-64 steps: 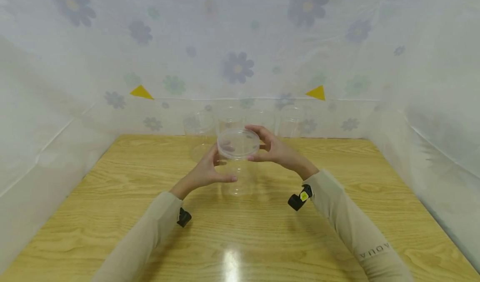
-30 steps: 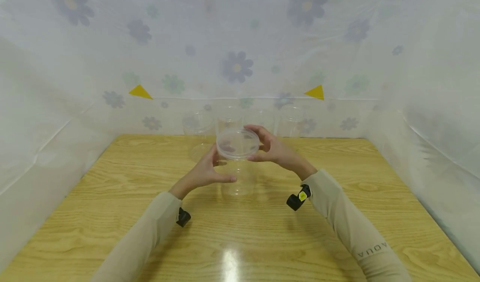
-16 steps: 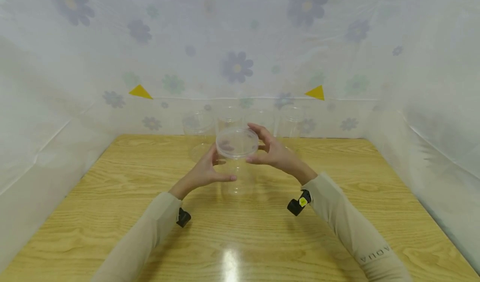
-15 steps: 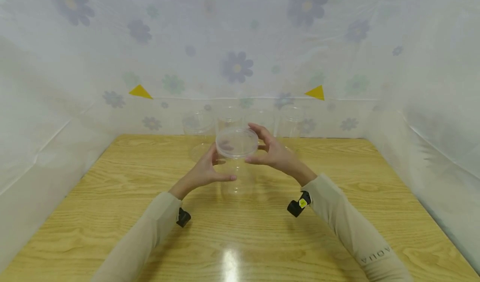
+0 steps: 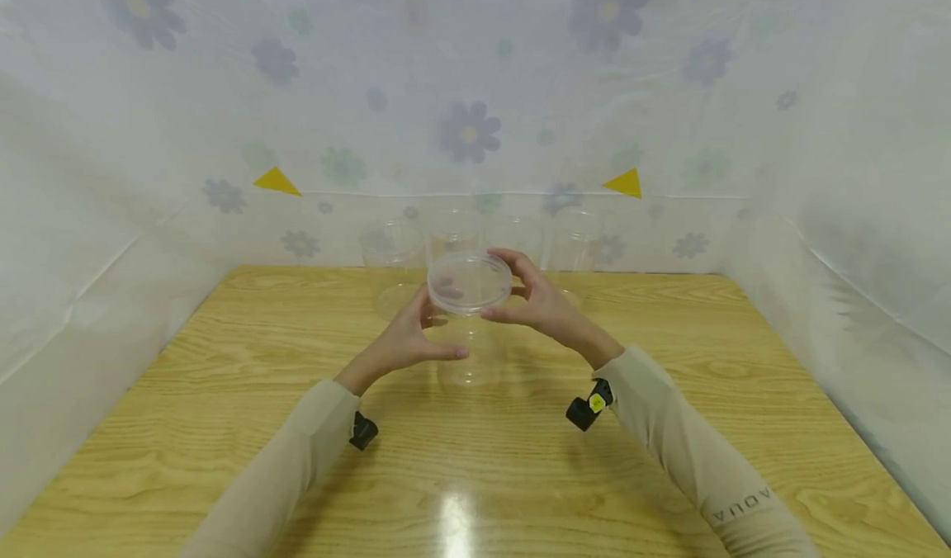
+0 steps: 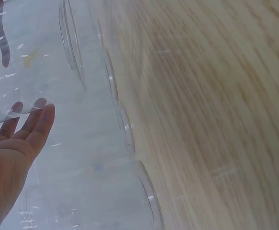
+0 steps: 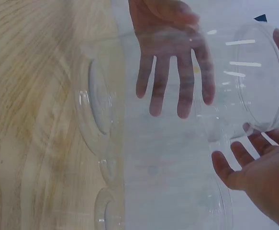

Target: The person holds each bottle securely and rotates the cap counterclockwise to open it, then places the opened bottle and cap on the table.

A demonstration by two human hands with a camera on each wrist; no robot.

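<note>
A tall clear plastic container (image 5: pixel 466 345) stands on the wooden table (image 5: pixel 669 310) at mid-table. My left hand (image 5: pixel 416 337) holds its left wall, thumb in front and fingers behind. My right hand (image 5: pixel 520 295) curls over the clear round lid (image 5: pixel 468 281) on top and grips its right rim. In the right wrist view the left hand (image 7: pixel 175 67) shows through the clear wall, and the right hand (image 7: pixel 261 170) sits by the lid (image 7: pixel 261 81). In the left wrist view only the left hand's palm and fingers (image 6: pixel 31 125) show.
Several clear cups (image 5: pixel 392 248) stand in a row along the table's far edge, just behind the container. A flowered plastic sheet (image 5: pixel 468 129) walls in the back and both sides. The same cups (image 6: pixel 125 129) appear in the left wrist view.
My right wrist has sunk a little and moved slightly left while the hand stays on the lid. The container and my left hand have kept their place.
</note>
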